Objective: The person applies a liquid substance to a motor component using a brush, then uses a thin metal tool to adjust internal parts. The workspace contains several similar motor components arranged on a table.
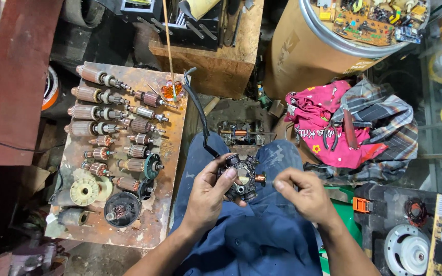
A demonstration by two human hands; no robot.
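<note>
Step in hand, judged from the pose: winding or dressing copper wire on one pole of a small stator [242, 177], held above the lap over blue work trousers, in the gap between the rusty board [155, 225] on the left and the cluttered floor on the right. Left hand [208, 197] curled around the stator's left and lower rim, thumb across the face, fingers closed on the body; firm hold, not slack. Black cable [198, 115] running from the stator's upper left side up toward the far right corner of the board. Right hand [303, 193] pinched narrow, thumb against forefinger, just beside the copper-wound pole [260, 178] on the stator's right side; a fine wire between the fingertips is probable but too thin to confirm. Remaining poles dark, apparently bare. Next move, by estimate: steady tension on the strand, a small rotation of the stator in the left hand, turns laid close without crossing. Risk noted: strand kinking or slipping off the pole. On the board: rows of motor armatures [101, 110] along the far and left edges, a cream plastic wheel [84, 191] and a round black housing [122, 208] near the near edge. Pink cloth [318, 115] and red-handled pliers [350, 128] well apart to the right.
</note>
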